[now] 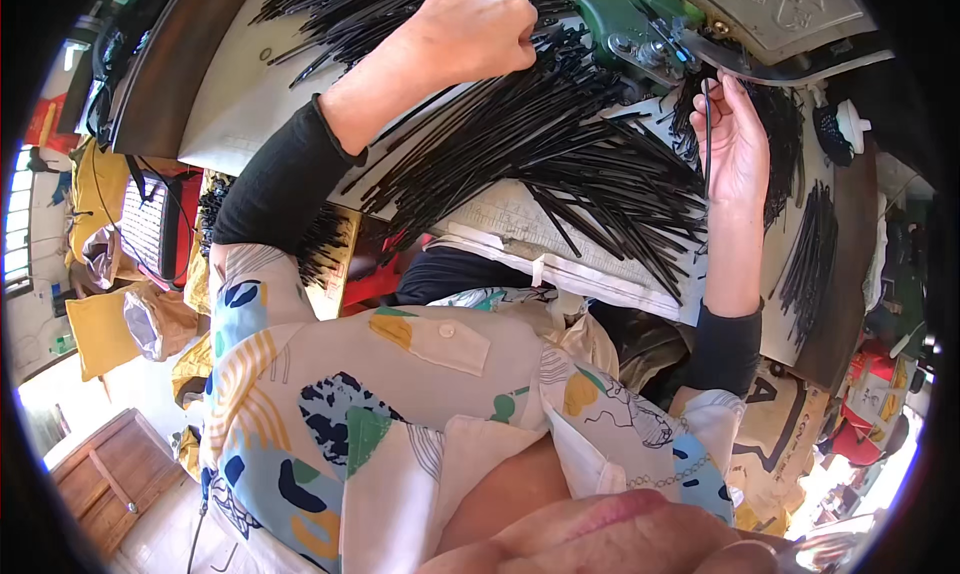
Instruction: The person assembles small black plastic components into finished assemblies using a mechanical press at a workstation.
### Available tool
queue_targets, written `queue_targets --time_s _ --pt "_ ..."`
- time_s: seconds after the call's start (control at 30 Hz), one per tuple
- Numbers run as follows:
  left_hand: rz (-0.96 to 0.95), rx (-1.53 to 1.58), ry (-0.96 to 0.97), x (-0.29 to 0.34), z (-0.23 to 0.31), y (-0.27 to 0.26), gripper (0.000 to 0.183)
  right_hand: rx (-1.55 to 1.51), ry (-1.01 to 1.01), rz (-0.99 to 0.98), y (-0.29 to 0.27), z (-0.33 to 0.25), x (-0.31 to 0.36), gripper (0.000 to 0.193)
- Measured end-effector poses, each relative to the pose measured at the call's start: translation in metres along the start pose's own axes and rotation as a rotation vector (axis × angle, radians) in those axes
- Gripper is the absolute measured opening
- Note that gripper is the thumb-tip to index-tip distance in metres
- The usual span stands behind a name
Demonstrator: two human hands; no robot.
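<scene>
My left hand [478, 32] is a closed fist above a large pile of thin black strips [500, 124] on the table. Whatever its fingers may hold is hidden from view. My right hand [738, 144] pinches one thin black strip [708, 139] upright between thumb and fingertips, with the palm turned partly up. Just beyond its fingertips stands a green machine [625, 34] with small metal parts and a curved metal edge. More black strips lie fanned out between my two hands, near the table's front edge.
A pale metal plate [790, 9] covers the far right of the machine. Another bundle of black strips [808, 259] lies at the right, near a black and white knob-like object [850, 129]. Yellow sacks [105, 329] and a wooden stool [115, 474] stand at the left.
</scene>
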State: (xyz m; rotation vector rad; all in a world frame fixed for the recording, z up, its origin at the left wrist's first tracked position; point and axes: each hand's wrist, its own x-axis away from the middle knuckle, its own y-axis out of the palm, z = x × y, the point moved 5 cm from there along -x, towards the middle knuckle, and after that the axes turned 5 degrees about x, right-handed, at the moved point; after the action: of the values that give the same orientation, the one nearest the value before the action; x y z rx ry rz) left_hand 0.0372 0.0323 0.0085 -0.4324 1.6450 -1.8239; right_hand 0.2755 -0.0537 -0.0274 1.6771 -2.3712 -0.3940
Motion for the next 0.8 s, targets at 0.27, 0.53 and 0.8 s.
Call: queue_targets --time_s 0.27,0.53,0.8 --pt "-0.062 0.585 -0.029 -0.017 -0.014 0.015 0.030 0.098 0.090 -0.160 0.013 0.001 0.003 0.025" --pt "-0.146 0.850 -0.028 -0.041 0.010 0.020 0.032 0.508 0.172 -0.352 0.038 0.005 0.015 0.025" --pt "-0.108 1.033 -0.033 -0.049 0.024 0.029 0.036 0.538 0.143 -0.346 0.039 0.005 0.015 0.024"
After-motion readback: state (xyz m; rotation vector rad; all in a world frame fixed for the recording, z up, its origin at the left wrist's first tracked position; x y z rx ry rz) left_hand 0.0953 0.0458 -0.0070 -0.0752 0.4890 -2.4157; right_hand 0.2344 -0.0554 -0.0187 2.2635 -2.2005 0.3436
